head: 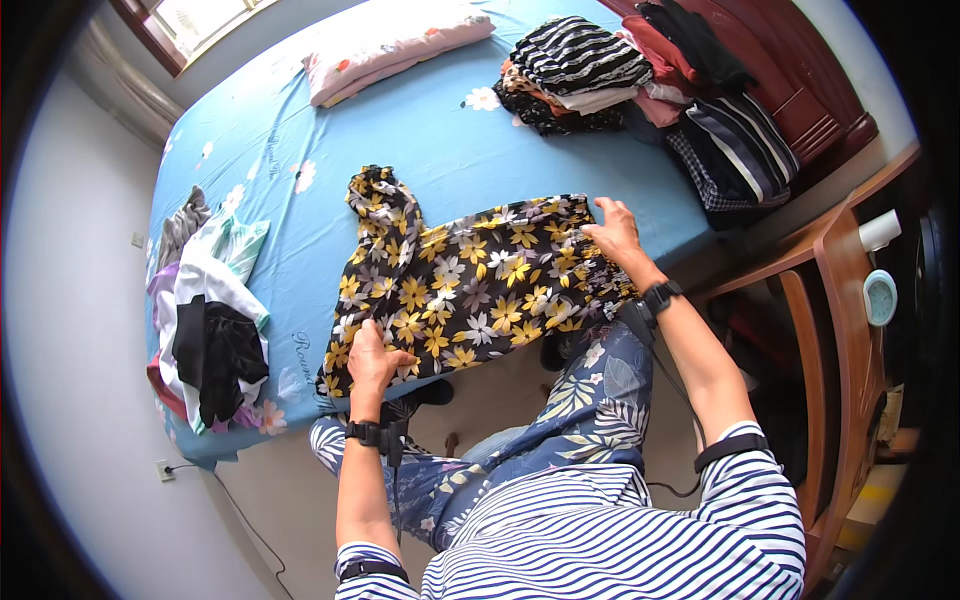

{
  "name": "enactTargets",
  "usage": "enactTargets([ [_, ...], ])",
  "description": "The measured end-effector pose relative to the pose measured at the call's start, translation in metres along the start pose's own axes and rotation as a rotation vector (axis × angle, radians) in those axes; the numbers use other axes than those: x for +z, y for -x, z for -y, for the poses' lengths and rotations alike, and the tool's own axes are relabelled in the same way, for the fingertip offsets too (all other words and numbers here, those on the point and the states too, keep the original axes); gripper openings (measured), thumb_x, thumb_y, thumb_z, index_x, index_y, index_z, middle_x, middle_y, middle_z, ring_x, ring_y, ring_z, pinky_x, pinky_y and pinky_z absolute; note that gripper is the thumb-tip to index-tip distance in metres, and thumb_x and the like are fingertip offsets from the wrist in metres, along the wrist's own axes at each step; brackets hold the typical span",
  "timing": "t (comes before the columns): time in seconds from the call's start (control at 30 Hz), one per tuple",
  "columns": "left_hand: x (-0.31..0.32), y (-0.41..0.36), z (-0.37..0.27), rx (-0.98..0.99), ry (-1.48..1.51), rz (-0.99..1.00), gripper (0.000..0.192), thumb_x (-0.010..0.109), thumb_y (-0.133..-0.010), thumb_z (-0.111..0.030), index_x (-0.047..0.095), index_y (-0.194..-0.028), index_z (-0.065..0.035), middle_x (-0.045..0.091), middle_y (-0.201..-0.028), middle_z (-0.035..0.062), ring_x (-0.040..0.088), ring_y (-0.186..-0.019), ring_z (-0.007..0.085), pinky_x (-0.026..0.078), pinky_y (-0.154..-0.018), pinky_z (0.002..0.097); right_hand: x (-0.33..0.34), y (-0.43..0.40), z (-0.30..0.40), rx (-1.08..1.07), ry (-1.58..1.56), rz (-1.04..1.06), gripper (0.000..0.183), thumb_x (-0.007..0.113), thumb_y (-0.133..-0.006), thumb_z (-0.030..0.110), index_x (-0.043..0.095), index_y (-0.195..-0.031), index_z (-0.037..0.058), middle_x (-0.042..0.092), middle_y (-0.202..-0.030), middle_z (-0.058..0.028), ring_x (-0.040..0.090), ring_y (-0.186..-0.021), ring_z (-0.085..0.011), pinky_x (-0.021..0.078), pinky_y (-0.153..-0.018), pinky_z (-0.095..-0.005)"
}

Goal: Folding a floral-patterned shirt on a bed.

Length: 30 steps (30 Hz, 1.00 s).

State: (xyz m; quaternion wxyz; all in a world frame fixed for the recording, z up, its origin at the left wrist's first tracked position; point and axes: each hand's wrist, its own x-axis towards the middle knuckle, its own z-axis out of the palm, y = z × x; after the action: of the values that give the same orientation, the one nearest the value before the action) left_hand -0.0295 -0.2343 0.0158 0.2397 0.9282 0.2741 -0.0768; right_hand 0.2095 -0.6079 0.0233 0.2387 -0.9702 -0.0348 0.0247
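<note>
A black garment with yellow, white and grey flowers (465,292) lies spread over the near edge of the bed. One ruffled sleeve (382,202) extends away from me at its upper left. My left hand (375,358) rests on the garment's lower left part, thumb pointing right and apart from the fingers. At the right end, beside gathered, shirred fabric (604,277), my right hand (616,231) touches the edge with fingers spread. Neither hand has fabric visibly bunched in it. The undersides of both hands are hidden.
Blue floral bedding (442,157) covers the bed. Loose clothes (217,330) lie at the left; folded clothes (585,67) and a striped stack (739,150) sit at the far right. A pink pillow (397,52) lies at the back. Right of me stands wooden furniture (840,300) with a small clock (879,298).
</note>
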Motion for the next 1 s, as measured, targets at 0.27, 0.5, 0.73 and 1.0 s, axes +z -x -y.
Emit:
enactTargets([
  [0.27, 0.006, -0.008, 0.005, 0.008, 0.057, -0.001, 0.063, 0.091, -0.049, -0.019, 0.044, -0.088, -0.0043, 0.056, -0.086, 0.0141, 0.058, -0.083, 0.0352, 0.047, -0.073, 0.0432, 0.027, -0.02, 0.01, 0.061, 0.075, -0.018, 0.055, 0.074, -0.068, 0.021, 0.057, -0.12, 0.0133, 0.049, -0.124, -0.0137, 0.043, -0.117, -0.0381, 0.0433, -0.1, -0.0453],
  [0.5, 0.003, -0.004, -0.001, 0.003, 0.092, -0.02, 0.058, 0.089, -0.051, -0.019, 0.045, -0.085, -0.0037, 0.055, -0.083, 0.0149, 0.057, -0.081, 0.0342, 0.046, -0.072, 0.0425, 0.034, -0.015, 0.003, -0.118, -0.144, -0.19, 0.026, 0.062, -0.07, 0.009, 0.059, -0.096, 0.0032, 0.062, -0.087, -0.016, 0.061, -0.086, -0.0315, 0.0499, -0.083, -0.0418],
  [0.73, 0.012, 0.043, -0.039, 0.215, 0.365, 0.021, 0.031, 0.077, -0.078, -0.019, 0.058, -0.095, -0.001, 0.06, -0.068, 0.007, 0.06, -0.063, 0.0177, 0.048, -0.057, 0.0316, -0.02, 0.122, 0.073, -0.282, -0.558, 0.26, 0.027, 0.07, -0.072, 0.01, 0.056, -0.092, -0.0004, 0.061, -0.079, -0.0162, 0.061, -0.074, -0.0283, 0.0483, -0.068, -0.0373],
  [1.0, 0.056, 0.067, -0.07, -0.029, 1.145, 0.767, 0.021, 0.065, -0.091, -0.019, 0.061, -0.105, -0.0042, 0.067, -0.092, 0.001, 0.062, -0.074, 0.008, 0.055, -0.069, 0.0251, 0.017, 0.185, 0.082, -0.493, -0.629, 0.789, 0.028, 0.068, -0.075, 0.013, 0.064, -0.098, -0.0012, 0.066, -0.089, -0.0187, 0.065, -0.088, -0.0341, 0.0505, -0.077, -0.0393],
])
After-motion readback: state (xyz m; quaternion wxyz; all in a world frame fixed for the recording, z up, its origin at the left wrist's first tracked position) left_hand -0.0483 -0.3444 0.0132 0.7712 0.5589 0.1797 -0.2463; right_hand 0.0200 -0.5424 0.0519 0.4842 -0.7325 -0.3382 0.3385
